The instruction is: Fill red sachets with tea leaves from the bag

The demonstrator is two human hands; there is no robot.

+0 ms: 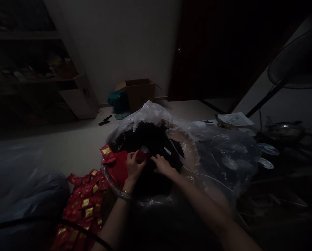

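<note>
My left hand [134, 165] is wrapped round a small red packet [141, 157] with a shiny clear top edge. To its right, my right hand [161, 164] has its fingers curled together over the dark heap; what they hold, if anything, is hidden. Both hands are above a round container lined with clear plastic [152, 111], which holds dark loose leaf-like material [148, 134]. Flat red packets [119, 169] lie at the container's left side, and one with a gold label [107, 153] rests on its rim. A dark object with a white strip [168, 150] and a tiny red light sits inside.
Many filled red packets [86, 202] are piled at the lower left. Clear plastic sheeting [224, 157] spreads to the right, near patterned dishes [268, 149] and a kettle [285, 128]. A cardboard box [141, 92] stands by the wall; a fan [297, 62] stands at right.
</note>
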